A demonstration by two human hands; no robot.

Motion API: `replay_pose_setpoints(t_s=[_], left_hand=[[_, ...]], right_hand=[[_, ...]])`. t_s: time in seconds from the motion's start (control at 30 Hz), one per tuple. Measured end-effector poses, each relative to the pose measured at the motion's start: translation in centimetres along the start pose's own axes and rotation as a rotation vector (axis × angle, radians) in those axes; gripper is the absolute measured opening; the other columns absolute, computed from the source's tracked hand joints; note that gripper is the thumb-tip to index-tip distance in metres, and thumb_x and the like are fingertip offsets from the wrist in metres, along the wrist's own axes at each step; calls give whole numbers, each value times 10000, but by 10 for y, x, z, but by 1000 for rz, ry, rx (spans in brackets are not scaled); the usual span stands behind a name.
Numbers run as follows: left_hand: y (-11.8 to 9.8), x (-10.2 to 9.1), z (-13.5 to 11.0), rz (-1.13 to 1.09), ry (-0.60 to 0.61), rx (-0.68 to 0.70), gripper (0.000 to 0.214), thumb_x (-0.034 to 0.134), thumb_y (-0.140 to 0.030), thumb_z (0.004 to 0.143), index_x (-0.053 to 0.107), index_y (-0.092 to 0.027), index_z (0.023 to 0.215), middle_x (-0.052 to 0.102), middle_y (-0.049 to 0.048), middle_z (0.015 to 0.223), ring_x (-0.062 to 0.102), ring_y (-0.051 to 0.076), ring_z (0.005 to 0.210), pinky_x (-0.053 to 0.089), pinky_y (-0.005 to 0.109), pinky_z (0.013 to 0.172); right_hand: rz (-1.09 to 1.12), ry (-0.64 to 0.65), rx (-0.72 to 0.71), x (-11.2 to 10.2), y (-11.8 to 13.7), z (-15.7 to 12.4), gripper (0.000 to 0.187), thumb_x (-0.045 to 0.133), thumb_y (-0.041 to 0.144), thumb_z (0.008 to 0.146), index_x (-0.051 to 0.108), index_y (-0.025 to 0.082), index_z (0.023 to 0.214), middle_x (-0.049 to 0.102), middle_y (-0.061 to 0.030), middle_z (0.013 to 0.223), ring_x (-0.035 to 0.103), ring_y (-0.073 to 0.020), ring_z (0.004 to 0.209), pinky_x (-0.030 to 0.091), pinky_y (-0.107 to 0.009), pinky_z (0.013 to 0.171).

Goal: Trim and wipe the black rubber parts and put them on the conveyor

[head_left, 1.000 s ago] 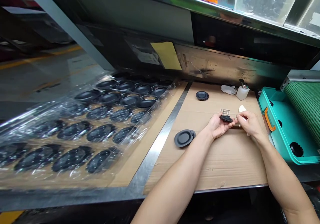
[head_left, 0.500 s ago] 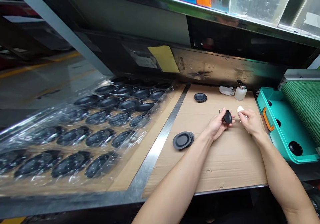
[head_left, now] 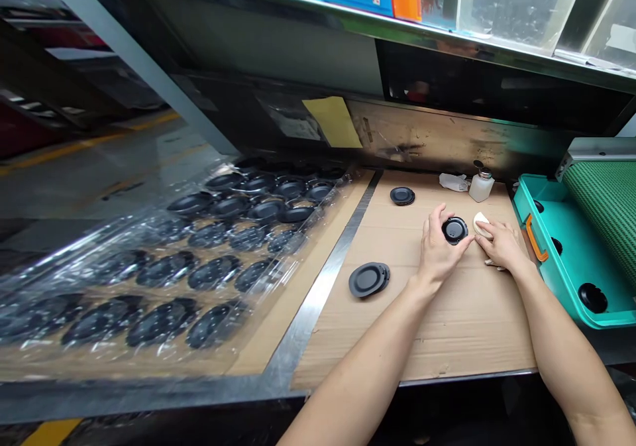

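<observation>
A round black plastic part (head_left: pixel 454 231) is pinched between the thumb and fingers of my left hand (head_left: pixel 437 247), its recessed face turned up toward me. My right hand (head_left: pixel 501 244) holds a white cloth pad (head_left: pixel 480 223) just right of that part. Both hands are over the cardboard sheet (head_left: pixel 447 327). Nearer to me on the left lies a small stack of black oval parts (head_left: pixel 368 279). Another such stack (head_left: pixel 402 196) sits farther back.
A clear plastic tray (head_left: pixel 278 280) holding many black parts covers the left side. At the back stand a white pump bottle (head_left: pixel 481 185) and a crumpled white wipe (head_left: pixel 453 181). The turquoise bin (head_left: pixel 551 287) with several black parts borders the right, beside a green conveyor belt (head_left: pixel 603 201).
My left hand has turned the black part from edge-on to face-up, with fingers now around its rim. My right hand, still on the white pad, has lowered slightly toward the cardboard.
</observation>
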State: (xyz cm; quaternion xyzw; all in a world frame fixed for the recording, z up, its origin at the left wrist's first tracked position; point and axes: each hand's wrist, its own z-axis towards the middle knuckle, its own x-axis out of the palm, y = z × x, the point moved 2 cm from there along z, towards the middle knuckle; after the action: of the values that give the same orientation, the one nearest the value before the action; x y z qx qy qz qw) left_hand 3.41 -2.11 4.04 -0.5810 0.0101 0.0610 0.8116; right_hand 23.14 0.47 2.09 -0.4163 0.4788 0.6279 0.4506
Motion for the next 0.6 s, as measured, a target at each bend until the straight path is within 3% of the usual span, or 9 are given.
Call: replay_pose_setpoints(t_s=[0.1,0.2,0.3,0.37,0.43,0.53,0.6], left_hand=[[2,-1,0,65,33,25,843,827,-349,752,356,-262,1446,567,129,1378,470,276,1353,319,409,1170],[4,-1,1,144,55,57,672,785,-428,789,477,-241,1357,599,127,1332,511,280,1283,360,395,1126],[14,1,3,247,132,17,288,558,-483,945,656,-219,1005,694,115,1053,593,273,1075,406,412,1054],[24,4,5,340,192,0,375,428,-432,1001,657,-211,802,696,118,947,591,272,1016,384,439,1063],[32,5,6,443,213,14,363,437,-382,993,664,-203,774,690,139,1065,546,294,1107,341,463,1096],[35,2,6,535,192,5,313,437,-369,990,694,-196,941,637,157,1243,470,317,1215,312,485,1114],[31,0,3,549,200,-14,357,399,-414,1004,683,-199,1035,633,159,1245,468,320,1219,313,494,1110]], right_hand=[[4,-9,27,0,2,0,372,571,484,940,695,328,1254,673,-62,1292,532,-297,1207,368,-448,1021],[48,-90,37,-6,3,1,371,567,452,937,699,292,1244,688,-55,1277,553,-281,1193,371,-426,1035],[88,-279,53,-13,3,1,456,503,427,960,616,253,1366,617,-68,1401,543,-285,1218,384,-426,1039],[80,-343,67,-14,0,1,490,469,437,969,583,245,1405,560,-74,1468,518,-303,1248,382,-450,1042],[48,-261,75,-9,-4,2,468,461,447,964,610,281,1376,568,-57,1462,498,-326,1261,376,-491,1035],[2,-80,70,1,-10,2,448,468,452,949,624,333,1352,617,-36,1406,494,-342,1253,378,-522,1004],[-4,-59,69,4,-13,2,463,461,454,948,610,333,1369,616,-41,1406,493,-340,1250,381,-520,993]])
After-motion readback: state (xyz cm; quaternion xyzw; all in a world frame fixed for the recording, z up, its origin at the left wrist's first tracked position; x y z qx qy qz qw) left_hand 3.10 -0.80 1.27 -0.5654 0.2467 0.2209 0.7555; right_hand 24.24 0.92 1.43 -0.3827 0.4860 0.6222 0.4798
